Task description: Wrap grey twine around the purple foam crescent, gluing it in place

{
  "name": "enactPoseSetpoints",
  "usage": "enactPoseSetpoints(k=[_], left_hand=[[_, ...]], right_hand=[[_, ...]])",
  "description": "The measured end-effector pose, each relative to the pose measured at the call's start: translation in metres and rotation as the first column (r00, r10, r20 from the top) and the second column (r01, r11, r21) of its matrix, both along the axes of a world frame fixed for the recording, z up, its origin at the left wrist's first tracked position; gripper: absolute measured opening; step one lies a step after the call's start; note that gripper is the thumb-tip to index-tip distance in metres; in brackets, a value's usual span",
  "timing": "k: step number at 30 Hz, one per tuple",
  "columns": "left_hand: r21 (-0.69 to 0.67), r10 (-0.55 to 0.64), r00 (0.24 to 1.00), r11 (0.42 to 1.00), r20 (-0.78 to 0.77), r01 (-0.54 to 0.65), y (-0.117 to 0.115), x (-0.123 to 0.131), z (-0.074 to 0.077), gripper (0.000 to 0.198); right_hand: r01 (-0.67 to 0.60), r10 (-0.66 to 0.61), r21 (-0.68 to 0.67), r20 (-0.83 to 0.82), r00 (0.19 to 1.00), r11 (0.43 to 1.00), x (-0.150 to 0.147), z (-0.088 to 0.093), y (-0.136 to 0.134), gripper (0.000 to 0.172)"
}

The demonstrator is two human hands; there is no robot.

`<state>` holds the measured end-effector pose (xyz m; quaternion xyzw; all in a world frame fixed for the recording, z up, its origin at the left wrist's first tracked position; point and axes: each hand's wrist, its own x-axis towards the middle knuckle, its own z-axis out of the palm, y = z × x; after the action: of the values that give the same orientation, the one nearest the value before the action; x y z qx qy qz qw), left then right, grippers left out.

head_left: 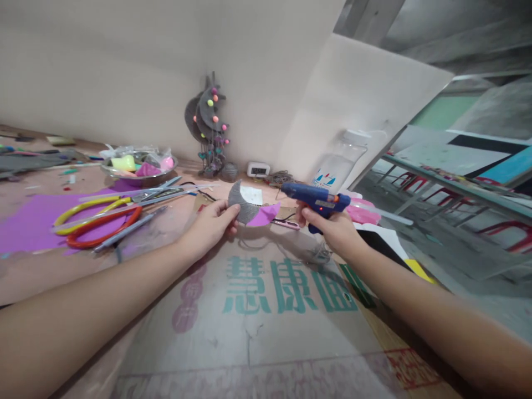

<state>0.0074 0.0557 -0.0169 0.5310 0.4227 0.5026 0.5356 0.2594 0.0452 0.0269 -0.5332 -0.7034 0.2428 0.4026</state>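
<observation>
Between the thumb and fingers of my left hand (pixel 218 221) is a grey yarn-wrapped crescent (pixel 244 208). A purple piece (pixel 266 215) shows at the crescent's right end; whether it is joined on cannot be told. My right hand (pixel 330 224) is wrapped round the handle of a blue glue gun (pixel 313 197), which has a small red light lit. Its nozzle points left, towards the crescent and apart from it. Behind the crescent lies a white piece (pixel 251 195). A pink-handled tool (pixel 286 224) lies between my hands.
Scissors with yellow and red handles (pixel 103 224) lie on purple sheets (pixel 25 219) at left, by a metal bowl (pixel 162 174) of craft pieces. Grey crescents with coloured balls (pixel 211 113) hang against the wall. A clear bottle (pixel 341 160) stands behind the glue gun. Printed cardboard (pixel 199 354) covers the front.
</observation>
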Motion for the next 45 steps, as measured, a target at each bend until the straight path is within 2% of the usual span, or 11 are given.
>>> enactPoseSetpoints(k=[3,6,10,12,23,30,36,45], left_hand=[[-0.002,-0.003,1.000,1.000,-0.003,0.003,-0.001,0.000,0.000,0.023],[-0.005,-0.002,1.000,1.000,-0.012,0.002,-0.003,0.000,0.001,0.022],[0.008,0.003,0.999,1.000,-0.052,-0.002,-0.004,0.000,0.002,0.023],[0.009,0.004,0.998,1.000,-0.070,-0.004,-0.004,0.000,0.002,0.022],[0.027,-0.006,0.998,1.000,-0.069,0.008,-0.003,0.000,0.001,0.024],[0.026,0.005,0.996,1.000,-0.085,-0.002,-0.004,0.001,0.004,0.021],[0.027,0.007,0.995,1.000,-0.104,-0.004,-0.007,0.001,0.007,0.022],[0.033,0.000,0.996,0.999,-0.092,0.003,-0.008,0.001,0.007,0.021]], right_hand=[[0.023,-0.021,-0.026,0.070,0.997,0.999,-0.005,-0.010,-0.017,0.029],[-0.016,0.024,-0.050,0.160,0.987,0.999,-0.009,-0.015,-0.025,0.023],[-0.160,0.174,-0.123,0.111,0.979,0.979,-0.015,-0.015,-0.028,0.022],[-0.197,0.209,-0.133,0.082,0.975,0.971,-0.017,-0.015,-0.029,0.023],[-0.128,0.142,-0.143,0.095,0.985,0.981,-0.020,-0.022,-0.028,0.027],[-0.108,0.125,-0.168,0.097,0.987,0.980,-0.024,-0.020,-0.030,0.020],[-0.105,0.121,-0.159,0.096,0.988,0.982,-0.023,-0.025,-0.027,0.024],[-0.112,0.132,-0.166,0.119,0.984,0.980,-0.024,-0.024,-0.029,0.022]])
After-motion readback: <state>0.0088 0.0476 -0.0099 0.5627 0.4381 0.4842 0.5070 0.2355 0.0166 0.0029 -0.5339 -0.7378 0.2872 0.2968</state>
